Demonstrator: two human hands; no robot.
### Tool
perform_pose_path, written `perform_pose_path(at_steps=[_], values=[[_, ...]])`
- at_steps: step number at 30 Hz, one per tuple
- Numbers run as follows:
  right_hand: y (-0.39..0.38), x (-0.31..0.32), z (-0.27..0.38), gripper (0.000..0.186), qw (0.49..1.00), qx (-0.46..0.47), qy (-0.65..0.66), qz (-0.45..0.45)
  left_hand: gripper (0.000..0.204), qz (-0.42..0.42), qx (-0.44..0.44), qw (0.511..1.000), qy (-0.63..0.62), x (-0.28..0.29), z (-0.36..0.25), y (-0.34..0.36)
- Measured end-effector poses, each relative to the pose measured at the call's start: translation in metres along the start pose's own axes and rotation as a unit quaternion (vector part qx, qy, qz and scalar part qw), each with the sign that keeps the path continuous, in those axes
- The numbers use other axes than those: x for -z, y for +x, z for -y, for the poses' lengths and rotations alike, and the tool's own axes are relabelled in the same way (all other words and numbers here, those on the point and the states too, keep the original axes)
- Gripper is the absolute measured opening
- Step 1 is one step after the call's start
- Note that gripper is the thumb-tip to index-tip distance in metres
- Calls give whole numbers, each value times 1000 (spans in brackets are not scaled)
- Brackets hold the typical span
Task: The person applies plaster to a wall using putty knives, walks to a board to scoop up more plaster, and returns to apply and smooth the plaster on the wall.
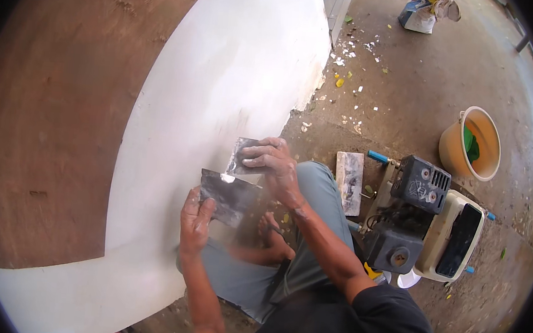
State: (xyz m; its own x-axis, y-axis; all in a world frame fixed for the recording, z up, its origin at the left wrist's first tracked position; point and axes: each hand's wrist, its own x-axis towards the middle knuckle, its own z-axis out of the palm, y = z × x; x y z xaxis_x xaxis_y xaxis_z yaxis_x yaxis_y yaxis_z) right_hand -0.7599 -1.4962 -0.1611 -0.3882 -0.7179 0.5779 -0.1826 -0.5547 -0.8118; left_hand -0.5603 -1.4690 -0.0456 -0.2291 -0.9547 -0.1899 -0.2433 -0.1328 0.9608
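My left hand [194, 222] grips the lower left side of a larger flat, dark rectangular spreader plate [231, 201], thumb on its face. Above it, my right hand [280, 171] holds a smaller dark spreader plate [238, 158], fingers laid over its face. The lower edge of the smaller plate meets the upper edge of the larger one. A dab of white putty [228, 178] sits where they meet. White smears cover both plates and my fingers. Right beside the plates is a smooth white wall surface [182, 122].
A brown surface [57, 125] borders the white one on the left. To my right stand a small engine machine [418, 185], a stained pale slab [347, 195], a white bowl [408, 279] and a beige bucket [451, 146] with something green inside. A crumpled bag [419, 21] and white flakes lie farther off.
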Motion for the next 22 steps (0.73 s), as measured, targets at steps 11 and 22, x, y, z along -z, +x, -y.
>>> perform_pose_path(at_steps=[11, 22], values=[[-20, 9, 63, 27, 772, -521, 363, -29, 33, -143, -61, 951, 266, 21, 0, 29], [-44, -37, 33, 32, 710, -552, 429, -80, 32, -23, 23, 919, 392, 3, 0, 20]])
